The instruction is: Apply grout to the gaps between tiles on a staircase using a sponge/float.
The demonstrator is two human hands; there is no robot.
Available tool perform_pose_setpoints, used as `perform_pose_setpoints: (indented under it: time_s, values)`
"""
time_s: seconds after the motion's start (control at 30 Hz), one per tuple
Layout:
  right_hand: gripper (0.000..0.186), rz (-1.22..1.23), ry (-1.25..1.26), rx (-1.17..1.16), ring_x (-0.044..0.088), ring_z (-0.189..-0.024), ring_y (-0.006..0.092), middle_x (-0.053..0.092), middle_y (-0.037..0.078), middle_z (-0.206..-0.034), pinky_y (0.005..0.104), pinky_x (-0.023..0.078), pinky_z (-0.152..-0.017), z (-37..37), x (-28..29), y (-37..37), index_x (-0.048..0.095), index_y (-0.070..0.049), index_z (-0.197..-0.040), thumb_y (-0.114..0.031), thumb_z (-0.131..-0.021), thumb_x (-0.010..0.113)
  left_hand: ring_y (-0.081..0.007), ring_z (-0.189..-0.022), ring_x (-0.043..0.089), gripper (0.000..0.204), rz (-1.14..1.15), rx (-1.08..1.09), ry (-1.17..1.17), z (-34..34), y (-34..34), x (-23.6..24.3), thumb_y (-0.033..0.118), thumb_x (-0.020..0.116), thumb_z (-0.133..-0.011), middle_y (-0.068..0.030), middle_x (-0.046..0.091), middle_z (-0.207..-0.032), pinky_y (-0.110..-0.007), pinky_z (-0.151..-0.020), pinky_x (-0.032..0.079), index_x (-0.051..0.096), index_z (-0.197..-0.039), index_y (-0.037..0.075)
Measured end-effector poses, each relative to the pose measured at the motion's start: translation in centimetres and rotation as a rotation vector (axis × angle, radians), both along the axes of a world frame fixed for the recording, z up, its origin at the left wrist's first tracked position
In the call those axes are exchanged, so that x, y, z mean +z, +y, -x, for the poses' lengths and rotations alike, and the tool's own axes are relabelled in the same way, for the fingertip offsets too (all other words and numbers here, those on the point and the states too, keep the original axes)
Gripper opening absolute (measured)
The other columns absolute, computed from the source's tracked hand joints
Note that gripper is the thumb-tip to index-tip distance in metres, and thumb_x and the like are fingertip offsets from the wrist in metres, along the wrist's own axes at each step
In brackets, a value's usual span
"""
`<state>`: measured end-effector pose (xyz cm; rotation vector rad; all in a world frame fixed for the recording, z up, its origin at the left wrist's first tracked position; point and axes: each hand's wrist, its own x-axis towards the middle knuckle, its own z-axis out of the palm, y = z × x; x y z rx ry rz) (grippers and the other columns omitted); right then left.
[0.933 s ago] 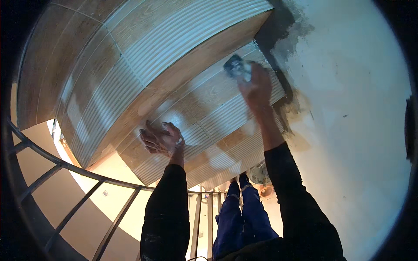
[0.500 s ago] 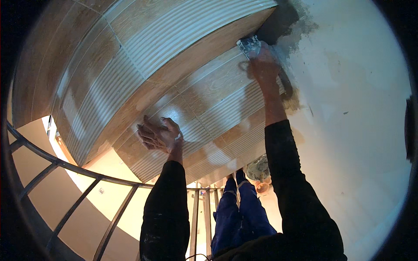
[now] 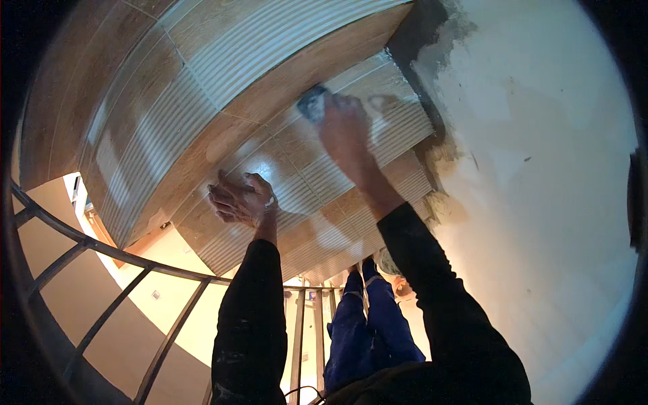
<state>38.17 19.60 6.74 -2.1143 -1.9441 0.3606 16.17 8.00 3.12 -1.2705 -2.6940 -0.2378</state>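
Holding a dark flat scraper (image 3: 311,103) off the far-left side of the right hand (image 3: 345,132), fingers closed on it, above the tiled stair tread (image 3: 287,154) near the riser (image 3: 304,73), axis too blurred to call; left hand (image 3: 244,198) near-left, well apart, fingers loosely spread.

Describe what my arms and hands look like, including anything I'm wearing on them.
Your left hand and right hand are both ungloved. The left sleeve and right sleeve are long and black, ending short of the wrists; the left has pale smudges low down. A small white patch shows near your left wrist; I can't tell what it is. The right hand is blurred.
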Motion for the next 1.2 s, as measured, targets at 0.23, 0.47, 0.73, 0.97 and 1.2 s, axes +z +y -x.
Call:
perform_pose_setpoints:
  time_s: [0.23,0.47,0.73,0.97,1.2]
  values:
    - [0.05,-0.144,0.2,-0.108,0.066,-0.111,0.0427,0.072,0.021,-0.116,0.0506,0.053,-0.098,-7.8,0.5,-0.3,0.065,-0.005,-0.132,-0.031,-0.091,0.075,-0.0453,-0.155,0.025,0.079,-0.006,-0.021,-0.03,-2.7,0.9,-0.6,0.058,0.051,-0.095,-0.0304,0.035,-0.164,-0.062,-0.122,0.019,0.044,-0.158,0.011]
    - [0.049,-0.239,-0.077,-0.12,0.07,-0.096,0.0445,0.073,0.021,-0.101,0.0599,0.055,-0.081,-15.2,-1.0,4.4,0.055,-0.007,-0.125,-0.037,-0.092,0.074,-0.0453,-0.155,0.025,0.08,-0.009,-0.022,-0.065,-2.3,0.6,-0.7,0.06,0.05,-0.096,-0.03,0.033,-0.165,-0.062,-0.122,0.019,0.044,-0.159,0.011]
    - [0.052,-0.255,-0.057,-0.054,0.068,-0.105,0.044,0.07,0.022,-0.115,0.055,0.055,-0.09,-14.8,-2.6,6.1,0.061,-0.004,-0.131,-0.033,-0.089,0.072,-0.0468,-0.155,0.026,0.081,-0.004,-0.005,-0.062,-2.6,0.8,-1.0,0.063,0.048,-0.096,-0.0297,0.033,-0.166,-0.066,-0.121,0.019,0.042,-0.161,0.016]
    - [0.049,-0.148,-0.138,0.002,0.066,-0.118,0.0368,0.069,0.019,-0.117,0.0526,0.05,-0.106,-1.3,-1.6,0.7,0.062,-0.005,-0.128,-0.03,-0.089,0.077,-0.0465,-0.154,0.027,0.082,-0.036,-0.029,-0.033,-1.7,0.5,-1.4,0.064,0.048,-0.095,-0.029,0.034,-0.165,-0.065,-0.121,0.02,0.043,-0.161,0.016]
    - [0.036,0.027,0.268,0.025,0.061,-0.123,0.0384,0.069,0.021,-0.118,0.05,0.052,-0.103,1.3,1.8,-2.4,0.066,-0.005,-0.12,-0.028,-0.094,0.071,-0.0464,-0.154,0.026,0.081,-0.085,-0.035,-0.066,-2.0,0.6,-0.5,0.062,0.049,-0.095,-0.0294,0.037,-0.163,-0.063,-0.122,0.018,0.044,-0.16,0.014]
